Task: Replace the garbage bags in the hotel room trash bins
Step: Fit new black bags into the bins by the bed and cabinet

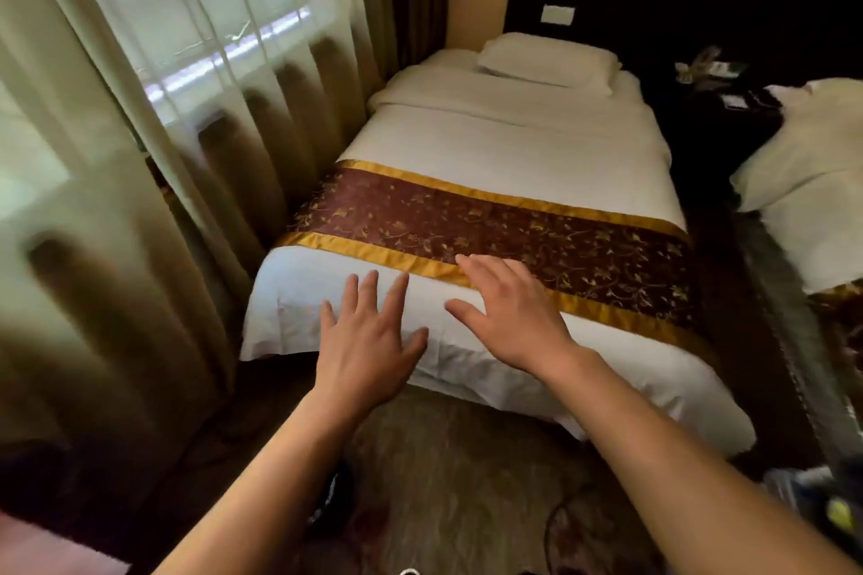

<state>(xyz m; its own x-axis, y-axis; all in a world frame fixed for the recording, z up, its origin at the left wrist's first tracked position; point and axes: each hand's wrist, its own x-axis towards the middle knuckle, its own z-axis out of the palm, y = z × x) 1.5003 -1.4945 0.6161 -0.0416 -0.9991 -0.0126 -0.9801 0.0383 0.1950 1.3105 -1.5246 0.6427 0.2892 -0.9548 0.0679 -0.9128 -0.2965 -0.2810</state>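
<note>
head view is showing two bare arms reaching forward over the foot of a bed point(513, 140), and no trash bin or garbage bag is appearing anywhere that can be made out, so the task's own things are sitting out of sight for now. the left hand point(369, 336) is lying open with its fingers straight and spread, holding nothing, over the white cover near the bed's foot corner. the right hand point(509, 317) is likewise opening flat and empty, its fingertips reaching the gold border of the bed runner point(537, 224). whether either palm is pressing the cover or only hovering above it is not showing. judging from this, the step in hand is finding a bin, and doing it well is probably meaning looking down and sideways: along the curtain point(140, 163) beside the bed, into the dark gap toward the second bed point(803, 182), and at the dark shape point(334, 495) lying on the carpet point(467, 458) between the forearms, which is too dim to name. keeping both hands free is making sense, since one is likely needed to steady a bin while the other lifts the old liner out. as for writing, nothing is reading clearly: the white wall plate point(558, 14) is looking blank, the items on the nightstand point(710, 70) are blurring together, and the clutter at the lower right edge point(822, 500) is showing no legible label or brand.
</note>
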